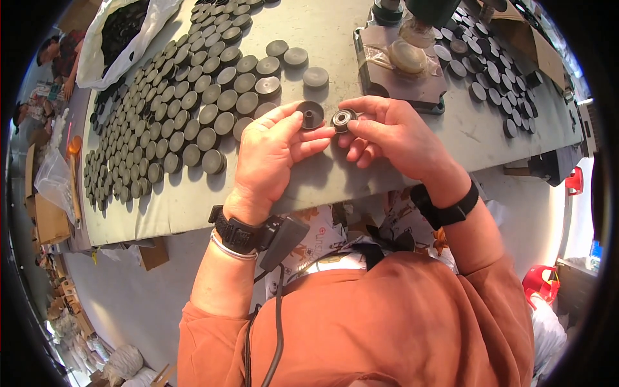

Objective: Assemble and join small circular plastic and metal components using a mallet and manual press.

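My left hand (pixel 274 138) pinches a round black cap (pixel 312 113), its hollow side with a small central post facing up. Close beside it, my right hand (pixel 393 132) grips a black round part with a metal bearing (pixel 342 119) set in its middle. The two parts are held a little apart above the near edge of the table. Left of my hands, many dark round caps (pixel 207 115) lie spread over the table. Just beyond my right hand is a press (pixel 412 71) with a flat dark base and a rounded, pale yellowish block on it.
A white plastic bag (pixel 122 39) of black parts sits at the far left. On the right lie many black discs with pale faces (pixel 495 77), near a cardboard box (pixel 548 58). The pale table (pixel 187 216) ends in front of my body. A red stool (pixel 541 284) stands at lower right.
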Demonstrator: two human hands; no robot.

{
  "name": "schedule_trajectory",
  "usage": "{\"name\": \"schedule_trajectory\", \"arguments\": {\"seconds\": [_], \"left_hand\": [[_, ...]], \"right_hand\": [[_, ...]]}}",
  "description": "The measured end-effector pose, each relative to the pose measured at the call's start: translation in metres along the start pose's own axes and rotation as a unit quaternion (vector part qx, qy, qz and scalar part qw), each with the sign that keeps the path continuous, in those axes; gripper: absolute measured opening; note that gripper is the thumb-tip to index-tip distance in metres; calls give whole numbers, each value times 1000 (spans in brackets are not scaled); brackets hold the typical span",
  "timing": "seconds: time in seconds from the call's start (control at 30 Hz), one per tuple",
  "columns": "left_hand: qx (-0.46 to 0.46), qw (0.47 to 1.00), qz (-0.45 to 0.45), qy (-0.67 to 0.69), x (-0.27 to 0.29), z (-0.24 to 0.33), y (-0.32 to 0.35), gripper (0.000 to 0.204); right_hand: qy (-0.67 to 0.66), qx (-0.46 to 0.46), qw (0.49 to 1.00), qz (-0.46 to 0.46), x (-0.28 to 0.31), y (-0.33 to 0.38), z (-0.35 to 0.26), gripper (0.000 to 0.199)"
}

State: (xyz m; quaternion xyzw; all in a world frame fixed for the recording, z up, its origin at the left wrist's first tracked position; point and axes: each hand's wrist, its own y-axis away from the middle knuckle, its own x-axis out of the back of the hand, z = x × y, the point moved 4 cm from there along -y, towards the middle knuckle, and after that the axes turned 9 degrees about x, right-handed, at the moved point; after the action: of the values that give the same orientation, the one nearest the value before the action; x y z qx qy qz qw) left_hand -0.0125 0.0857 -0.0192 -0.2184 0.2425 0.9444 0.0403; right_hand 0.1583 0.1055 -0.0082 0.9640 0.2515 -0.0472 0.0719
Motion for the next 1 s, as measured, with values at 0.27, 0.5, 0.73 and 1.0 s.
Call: {"name": "schedule_trajectory", "arguments": {"seconds": [0.27, 0.5, 0.73, 1.0], "left_hand": [[-29, 998, 41, -41, 1, -1, 1, 29], [-28, 996, 49, -71, -3, -2, 3, 24], [-43, 991, 49, -116, -5, -2, 3, 27], [-69, 976, -17, -205, -16, -1, 11, 22]], "right_hand": [[86, -34, 995, -31, 1, 1, -7, 39], [12, -29, 998, -46, 0, 4, -4, 29], [-12, -1, 998, -63, 1, 6, -3, 29], [-80, 28, 995, -52, 0, 9, 2, 30]]}}
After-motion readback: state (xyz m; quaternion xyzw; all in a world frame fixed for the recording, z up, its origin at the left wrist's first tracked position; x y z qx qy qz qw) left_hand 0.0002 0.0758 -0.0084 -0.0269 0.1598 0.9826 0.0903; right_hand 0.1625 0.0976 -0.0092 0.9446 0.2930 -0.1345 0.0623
